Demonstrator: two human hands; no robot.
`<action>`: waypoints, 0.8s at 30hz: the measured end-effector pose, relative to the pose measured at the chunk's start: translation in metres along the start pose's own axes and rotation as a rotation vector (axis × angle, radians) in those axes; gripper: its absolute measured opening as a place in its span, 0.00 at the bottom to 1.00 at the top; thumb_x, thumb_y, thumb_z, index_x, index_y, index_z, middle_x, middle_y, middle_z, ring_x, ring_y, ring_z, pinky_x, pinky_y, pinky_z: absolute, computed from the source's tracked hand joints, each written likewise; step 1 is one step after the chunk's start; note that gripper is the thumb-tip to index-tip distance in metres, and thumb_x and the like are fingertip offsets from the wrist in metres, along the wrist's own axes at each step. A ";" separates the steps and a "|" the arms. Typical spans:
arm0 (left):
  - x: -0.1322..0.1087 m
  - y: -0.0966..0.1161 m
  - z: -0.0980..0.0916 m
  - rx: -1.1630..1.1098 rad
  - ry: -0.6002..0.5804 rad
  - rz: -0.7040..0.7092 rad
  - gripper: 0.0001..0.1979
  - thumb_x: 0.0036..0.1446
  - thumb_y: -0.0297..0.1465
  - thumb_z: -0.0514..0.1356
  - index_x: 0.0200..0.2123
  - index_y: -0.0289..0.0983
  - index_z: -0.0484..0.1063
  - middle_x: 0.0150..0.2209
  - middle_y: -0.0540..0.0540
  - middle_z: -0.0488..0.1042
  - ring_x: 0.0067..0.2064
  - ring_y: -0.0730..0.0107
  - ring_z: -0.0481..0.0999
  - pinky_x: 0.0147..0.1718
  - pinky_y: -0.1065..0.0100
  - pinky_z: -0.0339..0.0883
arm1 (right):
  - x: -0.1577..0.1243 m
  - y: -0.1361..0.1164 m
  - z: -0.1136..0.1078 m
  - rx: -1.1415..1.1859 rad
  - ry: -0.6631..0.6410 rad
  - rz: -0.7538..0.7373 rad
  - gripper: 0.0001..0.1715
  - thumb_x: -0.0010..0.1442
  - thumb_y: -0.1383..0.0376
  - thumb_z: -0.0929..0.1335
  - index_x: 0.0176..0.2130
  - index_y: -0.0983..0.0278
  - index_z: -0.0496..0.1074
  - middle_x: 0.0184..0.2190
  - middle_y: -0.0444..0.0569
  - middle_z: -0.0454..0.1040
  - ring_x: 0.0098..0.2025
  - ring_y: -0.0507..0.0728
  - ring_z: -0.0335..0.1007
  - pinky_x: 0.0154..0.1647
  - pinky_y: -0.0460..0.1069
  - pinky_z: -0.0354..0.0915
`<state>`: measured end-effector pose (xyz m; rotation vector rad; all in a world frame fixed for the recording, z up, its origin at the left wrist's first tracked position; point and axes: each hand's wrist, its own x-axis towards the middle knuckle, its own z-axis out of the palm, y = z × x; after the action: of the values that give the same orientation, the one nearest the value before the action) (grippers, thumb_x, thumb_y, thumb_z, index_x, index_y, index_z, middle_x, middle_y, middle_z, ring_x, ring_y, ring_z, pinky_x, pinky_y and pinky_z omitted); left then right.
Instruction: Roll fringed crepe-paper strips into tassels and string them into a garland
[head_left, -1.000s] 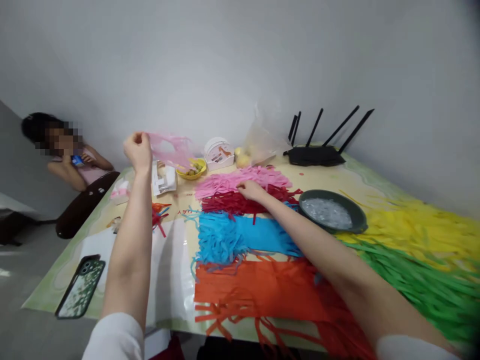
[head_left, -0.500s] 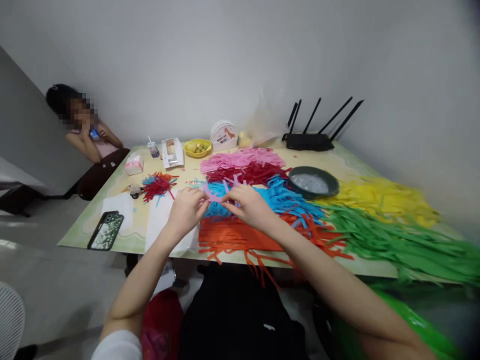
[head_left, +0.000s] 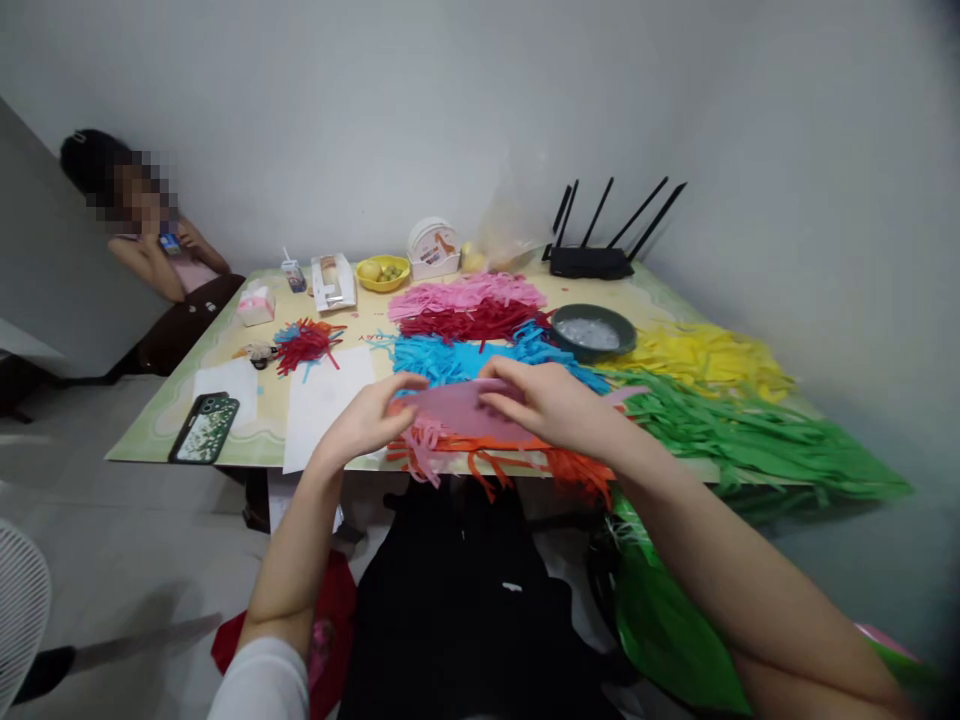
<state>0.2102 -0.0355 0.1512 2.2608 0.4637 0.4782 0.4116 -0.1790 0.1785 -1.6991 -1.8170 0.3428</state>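
Note:
A pale pink sheet with fringed ends (head_left: pixel 450 408) spreads over the orange fringed sheets (head_left: pixel 480 446) at the table's front edge. At its left end my left hand (head_left: pixel 375 418) curves with thumb and fingers apart. My right hand (head_left: pixel 544 400) pinches the sheet's upper edge between thumb and fingers. Pink strips hang in front of the orange pile, below my left hand, and another strip shows beyond my right wrist. Just behind lie blue fringed sheets (head_left: pixel 465 355), then dark red ones (head_left: pixel 472 321) and brighter pink ones (head_left: pixel 469 293).
Green (head_left: pixel 735 435) and yellow fringed piles (head_left: pixel 705 358) lie to the right, near a dark bowl (head_left: pixel 630 328) holding clear plastic. A black router (head_left: pixel 592 262) stands behind. At left are a phone (head_left: pixel 206 428), white paper (head_left: pixel 322 410) and a red-blue tassel bunch (head_left: pixel 306 345). A person (head_left: pixel 187 268) sits beyond.
The pale pink sheet, bunched between my fingertips before, is now spread out over the orange pile. My hands have moved apart, and the left hand's fingers have opened. The view has shifted slightly.

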 end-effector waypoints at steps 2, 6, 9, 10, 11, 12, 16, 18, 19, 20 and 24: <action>0.003 0.004 0.004 -0.001 -0.032 0.024 0.16 0.56 0.37 0.61 0.46 0.37 0.74 0.48 0.45 0.77 0.50 0.59 0.73 0.51 0.64 0.64 | -0.001 -0.005 -0.002 0.033 -0.052 -0.019 0.05 0.63 0.64 0.63 0.37 0.61 0.67 0.28 0.45 0.76 0.29 0.54 0.72 0.31 0.46 0.61; 0.008 0.001 0.014 -0.185 -0.136 -0.069 0.17 0.57 0.42 0.59 0.30 0.33 0.73 0.28 0.50 0.73 0.32 0.68 0.72 0.34 0.70 0.65 | -0.002 -0.002 -0.008 0.134 -0.021 -0.013 0.07 0.63 0.60 0.64 0.37 0.61 0.68 0.28 0.45 0.76 0.29 0.54 0.71 0.30 0.46 0.62; 0.007 -0.004 0.016 -0.274 -0.086 -0.113 0.16 0.57 0.42 0.59 0.29 0.33 0.71 0.27 0.51 0.69 0.30 0.72 0.69 0.30 0.72 0.63 | -0.006 0.012 -0.006 0.108 -0.020 0.023 0.10 0.61 0.58 0.66 0.32 0.62 0.68 0.26 0.44 0.73 0.28 0.53 0.68 0.28 0.46 0.60; 0.006 -0.006 0.015 -0.277 -0.059 -0.116 0.15 0.57 0.41 0.60 0.30 0.33 0.72 0.27 0.51 0.69 0.30 0.72 0.69 0.30 0.73 0.63 | -0.008 0.017 -0.003 0.096 -0.001 0.038 0.11 0.60 0.58 0.66 0.30 0.62 0.68 0.25 0.44 0.72 0.27 0.53 0.67 0.28 0.46 0.59; 0.006 -0.006 0.015 -0.283 -0.035 -0.118 0.14 0.57 0.40 0.60 0.32 0.34 0.73 0.28 0.50 0.70 0.31 0.72 0.69 0.31 0.73 0.63 | -0.010 0.022 0.000 0.103 0.033 0.054 0.12 0.60 0.58 0.66 0.29 0.63 0.68 0.25 0.44 0.72 0.27 0.53 0.66 0.28 0.46 0.59; 0.005 -0.007 0.015 -0.299 -0.014 -0.121 0.12 0.57 0.39 0.60 0.34 0.34 0.75 0.30 0.49 0.72 0.33 0.71 0.70 0.32 0.72 0.64 | -0.013 0.027 0.003 0.137 0.080 0.069 0.11 0.60 0.59 0.66 0.30 0.63 0.69 0.26 0.44 0.72 0.28 0.53 0.67 0.29 0.46 0.59; 0.003 -0.009 0.018 -0.453 0.060 -0.139 0.15 0.55 0.34 0.60 0.45 0.38 0.77 0.44 0.45 0.78 0.44 0.64 0.75 0.42 0.69 0.67 | -0.025 0.039 0.018 0.381 0.208 0.065 0.10 0.58 0.65 0.65 0.39 0.63 0.75 0.36 0.47 0.78 0.37 0.56 0.72 0.38 0.48 0.65; 0.000 -0.011 0.020 -0.518 0.075 -0.156 0.14 0.52 0.33 0.60 0.41 0.38 0.80 0.43 0.43 0.79 0.45 0.62 0.75 0.44 0.66 0.67 | -0.030 0.042 0.022 0.463 0.231 0.024 0.13 0.55 0.70 0.64 0.37 0.62 0.77 0.36 0.48 0.78 0.39 0.56 0.73 0.41 0.49 0.66; -0.001 -0.013 0.021 -0.542 0.075 -0.167 0.12 0.51 0.32 0.60 0.37 0.37 0.81 0.40 0.43 0.80 0.43 0.61 0.76 0.43 0.65 0.67 | -0.032 0.042 0.024 0.484 0.242 -0.003 0.15 0.53 0.72 0.63 0.34 0.61 0.78 0.35 0.48 0.78 0.40 0.57 0.73 0.42 0.50 0.66; -0.003 -0.013 0.022 -0.561 0.072 -0.174 0.10 0.50 0.31 0.60 0.32 0.36 0.81 0.37 0.42 0.80 0.40 0.62 0.76 0.41 0.65 0.67 | -0.034 0.043 0.025 0.494 0.255 -0.029 0.16 0.52 0.73 0.63 0.32 0.61 0.78 0.35 0.48 0.78 0.41 0.57 0.73 0.44 0.51 0.66; -0.010 -0.008 0.015 -0.530 0.027 -0.114 0.08 0.48 0.27 0.58 0.25 0.37 0.79 0.32 0.44 0.77 0.35 0.65 0.74 0.39 0.65 0.66 | -0.034 0.044 0.021 0.457 0.242 -0.081 0.15 0.53 0.73 0.64 0.29 0.60 0.79 0.38 0.49 0.76 0.44 0.57 0.73 0.49 0.54 0.66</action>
<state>0.2069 -0.0447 0.1340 1.7119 0.4180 0.5054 0.4333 -0.2008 0.1280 -1.2856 -1.4878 0.4561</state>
